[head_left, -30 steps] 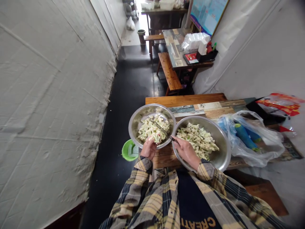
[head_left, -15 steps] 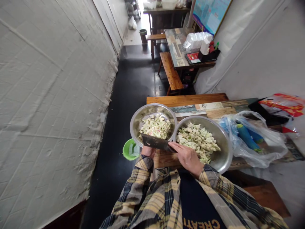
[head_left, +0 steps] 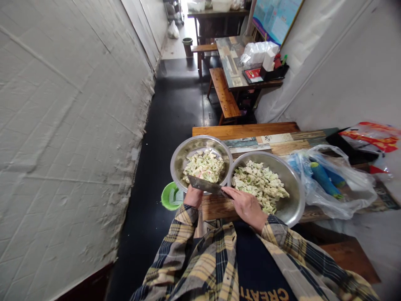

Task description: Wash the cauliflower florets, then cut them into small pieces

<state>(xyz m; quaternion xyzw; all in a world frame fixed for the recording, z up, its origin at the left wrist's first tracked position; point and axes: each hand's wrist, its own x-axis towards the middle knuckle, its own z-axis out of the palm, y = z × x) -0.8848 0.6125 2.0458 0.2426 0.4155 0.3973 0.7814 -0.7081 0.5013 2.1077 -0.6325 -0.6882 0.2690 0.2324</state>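
Observation:
My right hand [head_left: 249, 209] is closed round the handle of a cleaver [head_left: 205, 184], its dark blade pointing left across the near rim of the left steel bowl [head_left: 180, 161]. Just under the blade, my left hand [head_left: 193, 196] is curled at that rim; the cleaver covers most of its fingers and whatever they hold. Chopped cauliflower [head_left: 205, 163], pale with green stems, lies in the left bowl. A second steel bowl [head_left: 293, 205] stands beside it to the right, below my right hand, with a larger heap of cauliflower pieces [head_left: 258, 184] in it.
Both bowls stand on a wood-patterned table [head_left: 282, 147]. Right of them lies a clear plastic bag [head_left: 354, 200] with blue-wrapped things inside. A green basket [head_left: 169, 200] is low on the left. Ahead are a bench [head_left: 225, 96] and another table [head_left: 227, 62]; a white wall [head_left: 78, 125] runs along the left.
My left hand has shifted slightly up, and more of it shows below the blade. The cleaver has tilted a little, its tip moving slightly right. My right hand has hardly moved.

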